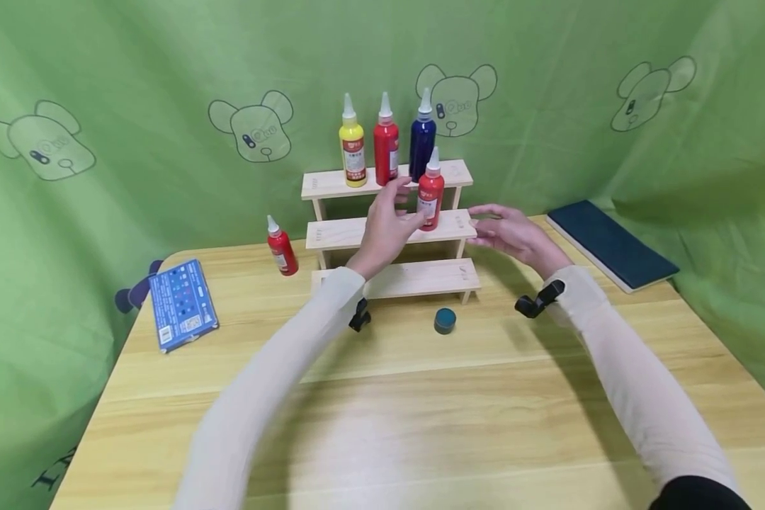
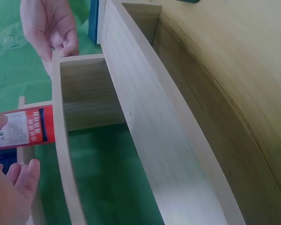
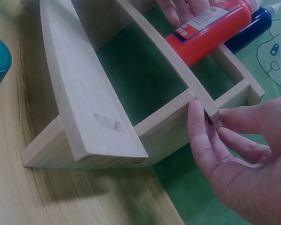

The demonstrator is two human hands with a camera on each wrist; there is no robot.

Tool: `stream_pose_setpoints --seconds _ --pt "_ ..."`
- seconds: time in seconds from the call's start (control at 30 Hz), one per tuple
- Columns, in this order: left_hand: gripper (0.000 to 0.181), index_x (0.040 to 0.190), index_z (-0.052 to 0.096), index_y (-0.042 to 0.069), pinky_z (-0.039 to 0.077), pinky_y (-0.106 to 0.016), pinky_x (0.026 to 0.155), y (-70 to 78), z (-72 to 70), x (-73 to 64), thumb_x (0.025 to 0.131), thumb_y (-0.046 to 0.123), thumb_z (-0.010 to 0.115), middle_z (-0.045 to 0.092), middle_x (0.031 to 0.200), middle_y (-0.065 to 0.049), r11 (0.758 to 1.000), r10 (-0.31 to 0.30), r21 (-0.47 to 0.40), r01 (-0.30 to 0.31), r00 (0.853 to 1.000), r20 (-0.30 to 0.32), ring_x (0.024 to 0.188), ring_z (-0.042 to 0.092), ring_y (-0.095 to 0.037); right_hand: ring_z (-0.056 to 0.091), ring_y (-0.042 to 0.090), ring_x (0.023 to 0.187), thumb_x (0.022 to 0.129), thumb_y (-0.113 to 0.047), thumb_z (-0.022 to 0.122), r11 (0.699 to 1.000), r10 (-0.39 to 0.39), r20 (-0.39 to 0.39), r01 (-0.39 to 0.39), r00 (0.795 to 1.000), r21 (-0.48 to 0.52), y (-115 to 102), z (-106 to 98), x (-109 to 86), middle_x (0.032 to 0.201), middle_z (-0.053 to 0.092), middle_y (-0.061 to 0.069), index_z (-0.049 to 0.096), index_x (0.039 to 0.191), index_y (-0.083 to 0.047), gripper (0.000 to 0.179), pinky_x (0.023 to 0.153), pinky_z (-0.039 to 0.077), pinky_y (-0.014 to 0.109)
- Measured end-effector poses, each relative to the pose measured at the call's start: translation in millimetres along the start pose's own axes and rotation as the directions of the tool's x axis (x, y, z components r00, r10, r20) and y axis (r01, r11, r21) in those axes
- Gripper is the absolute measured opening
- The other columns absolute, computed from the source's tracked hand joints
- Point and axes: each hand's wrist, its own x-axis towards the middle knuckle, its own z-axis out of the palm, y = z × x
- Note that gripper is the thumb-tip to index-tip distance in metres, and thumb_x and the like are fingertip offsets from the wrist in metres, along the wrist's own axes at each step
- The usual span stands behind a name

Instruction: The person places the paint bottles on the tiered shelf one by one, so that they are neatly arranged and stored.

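A red squeeze bottle (image 1: 430, 198) with a white pointed cap stands upright on the middle tier of a wooden three-step display rack (image 1: 414, 280). My left hand (image 1: 385, 227) is around this bottle, its thumb at the label and its other fingers spread apart from it. In the left wrist view those fingers (image 2: 25, 180) show a gap to the red bottle (image 2: 25, 127). My right hand (image 3: 243, 154) pinches the right end of the middle tier between thumb and fingers. On the top tier stand yellow (image 1: 354, 152), red (image 1: 386, 149) and dark blue (image 1: 423, 142) bottles.
Left of the rack, another red bottle (image 1: 282, 251) stands on the table (image 1: 421, 418). A blue printed box (image 1: 183, 304) lies at the far left. In front of the rack sits a small teal jar (image 1: 445, 321). A dark notebook (image 1: 612, 241) lies at the back right, before a green curtain (image 1: 166, 57).
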Motion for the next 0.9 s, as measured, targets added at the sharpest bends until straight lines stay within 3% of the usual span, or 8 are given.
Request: stream_pose_setpoints --seconds 0.17,0.3,0.4,0.57,0.7,0.9 --pt "0.047 0.140 0.055 0.001 0.057 -0.039 0.104 1.5 -18.9 -13.6 0.097 0.009 0.075 0.060 0.137 -0.017 0.994 0.106 0.000 -0.106 0.994 -0.017 0.123 0.060 -0.028 0.071 0.017 0.089 0.105 0.003 0.054 1.000 0.005 -0.002 -0.005 1.000 -0.011 0.6 1.1 -0.1 0.112 0.063 0.009 0.043 0.149 -0.002 0.046 0.097 0.061 0.029" --pt "0.027 0.127 0.063 -0.001 0.059 -0.036 0.099 1.8 -37.7 -23.2 0.100 0.003 0.067 0.066 0.127 -0.017 0.973 0.230 -0.005 -0.230 0.972 -0.040 0.113 0.064 -0.026 0.071 0.016 0.089 0.106 0.002 0.052 1.000 0.008 -0.006 -0.008 1.000 -0.019 1.4 0.8 -0.5 0.113 0.063 0.008 0.038 0.152 -0.001 0.048 0.094 0.061 0.026" --pt "0.020 0.121 0.066 -0.002 0.060 -0.033 0.095 -0.6 -54.5 -28.6 0.101 0.000 0.063 0.068 0.120 -0.015 0.961 0.276 0.006 -0.277 0.958 -0.076 0.107 0.065 -0.023 0.071 0.015 0.089 0.106 0.002 0.052 1.000 0.001 -0.005 -0.001 1.000 -0.017 2.6 -0.2 0.1 0.111 0.064 0.007 0.037 0.153 0.000 0.049 0.093 0.062 0.026" --pt "0.017 0.117 0.067 -0.004 0.060 -0.039 0.091 -9.8 -88.1 -38.8 0.101 -0.003 0.060 0.069 0.115 -0.016 0.959 0.282 0.043 -0.279 0.948 -0.148 0.101 0.065 -0.024 0.072 0.015 0.089 0.107 0.002 0.052 1.000 0.004 -0.005 -0.004 1.000 -0.015 2.7 -0.5 0.8 0.109 0.065 0.006 0.037 0.154 0.000 0.050 0.094 0.062 0.026" --pt "0.016 0.115 0.067 -0.003 0.058 -0.034 0.088 -23.3 -114.7 -47.3 0.101 -0.002 0.060 0.069 0.113 -0.015 0.965 0.259 0.097 -0.244 0.943 -0.207 0.099 0.064 -0.021 0.072 0.015 0.089 0.107 0.002 0.051 1.000 0.006 0.001 -0.006 1.000 -0.014 1.2 0.6 0.5 0.111 0.064 0.006 0.035 0.155 0.000 0.050 0.096 0.061 0.027" --pt "0.017 0.117 0.066 -0.004 0.056 -0.026 0.086 -46.9 -142.6 -66.2 0.102 -0.002 0.059 0.066 0.113 -0.016 0.973 0.200 0.157 -0.170 0.958 -0.205 0.101 0.062 -0.023 0.072 0.015 0.089 0.107 0.003 0.051 1.000 0.008 0.002 -0.008 1.000 -0.009 0.6 0.0 0.2 0.111 0.064 0.007 0.035 0.154 0.000 0.050 0.096 0.061 0.027"
